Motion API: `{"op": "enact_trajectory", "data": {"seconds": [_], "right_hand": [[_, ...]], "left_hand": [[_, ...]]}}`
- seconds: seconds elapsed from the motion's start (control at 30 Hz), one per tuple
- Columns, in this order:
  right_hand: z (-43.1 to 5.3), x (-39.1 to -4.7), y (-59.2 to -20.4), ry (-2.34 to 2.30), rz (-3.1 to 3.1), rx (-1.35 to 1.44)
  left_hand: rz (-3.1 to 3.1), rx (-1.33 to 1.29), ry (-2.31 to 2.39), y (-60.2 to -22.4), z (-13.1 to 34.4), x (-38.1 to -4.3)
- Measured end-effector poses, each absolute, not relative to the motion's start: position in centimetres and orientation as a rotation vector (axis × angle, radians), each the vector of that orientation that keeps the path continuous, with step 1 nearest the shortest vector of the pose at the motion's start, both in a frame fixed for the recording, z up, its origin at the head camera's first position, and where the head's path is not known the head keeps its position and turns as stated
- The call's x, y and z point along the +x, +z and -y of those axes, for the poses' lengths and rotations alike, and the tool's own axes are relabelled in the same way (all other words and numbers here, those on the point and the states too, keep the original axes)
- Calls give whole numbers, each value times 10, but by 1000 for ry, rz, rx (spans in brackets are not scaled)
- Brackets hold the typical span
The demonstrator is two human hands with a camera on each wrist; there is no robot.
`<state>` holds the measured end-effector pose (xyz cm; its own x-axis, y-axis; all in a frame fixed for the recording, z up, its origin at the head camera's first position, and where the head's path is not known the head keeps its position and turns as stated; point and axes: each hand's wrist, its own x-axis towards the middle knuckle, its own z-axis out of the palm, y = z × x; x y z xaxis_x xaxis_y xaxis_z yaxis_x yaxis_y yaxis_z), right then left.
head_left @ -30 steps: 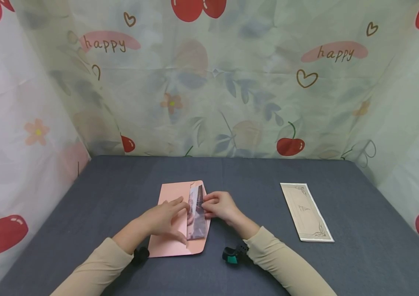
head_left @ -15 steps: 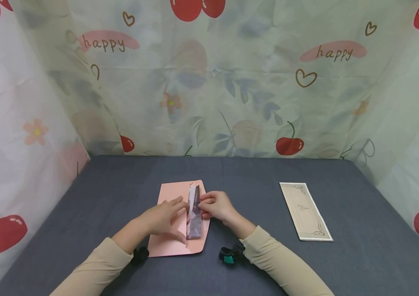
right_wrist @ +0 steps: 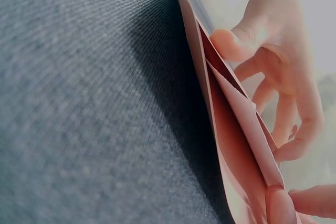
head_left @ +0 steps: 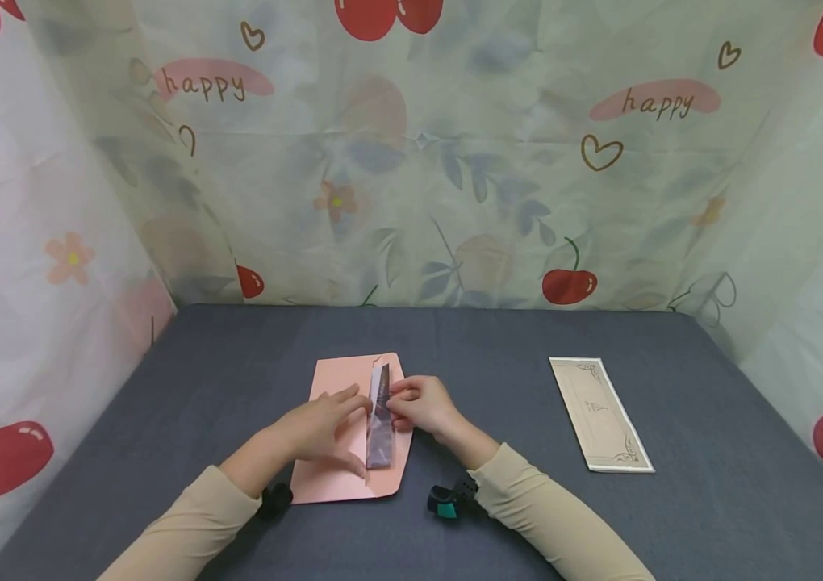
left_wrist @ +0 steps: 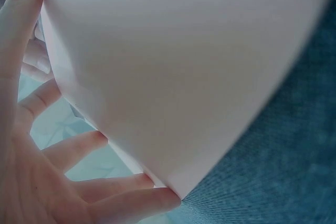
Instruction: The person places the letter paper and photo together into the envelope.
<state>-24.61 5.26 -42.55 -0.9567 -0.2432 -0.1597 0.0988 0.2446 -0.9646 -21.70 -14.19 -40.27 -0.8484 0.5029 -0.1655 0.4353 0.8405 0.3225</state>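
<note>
A pink envelope (head_left: pixel 319 486) lies on the table with its flap side to the right. A printed photo (head_left: pixel 380 444) sticks partly out of its opening; the rest is hidden inside. My left hand (head_left: pixel 320 432) rests on the envelope, fingers spread, the tips near the opening's edge. At the photo's right edge, my right hand (head_left: pixel 422 405) pinches it between thumb and fingers. The right wrist view shows the photo's edge (right_wrist: pixel 244 114) inside the gaping envelope. Across the left wrist view spreads the envelope's pale face (left_wrist: pixel 173 72), with the left fingertips (left_wrist: pixel 97 136) touching its edge.
A beige card (head_left: pixel 600 415) with ornamental corners lies on the right of the dark grey table (head_left: pixel 499 347). A black wrist device with a green part (head_left: pixel 446 507) sits beneath the right wrist. Patterned curtains (head_left: pixel 411 202) enclose the table's back and sides.
The photo has slid left, further into the envelope, so a narrower strip of it shows. My right hand has moved slightly left with it. The left hand stays in place.
</note>
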Motion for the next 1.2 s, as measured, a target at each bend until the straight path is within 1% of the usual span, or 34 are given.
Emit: {"op": "enact_trajectory", "data": {"seconds": [1.2], "right_hand": [[-41,-247,-429,-1749,-2258,-150]], "left_hand": [[-2775,755,445,-403,143,-217]]}}
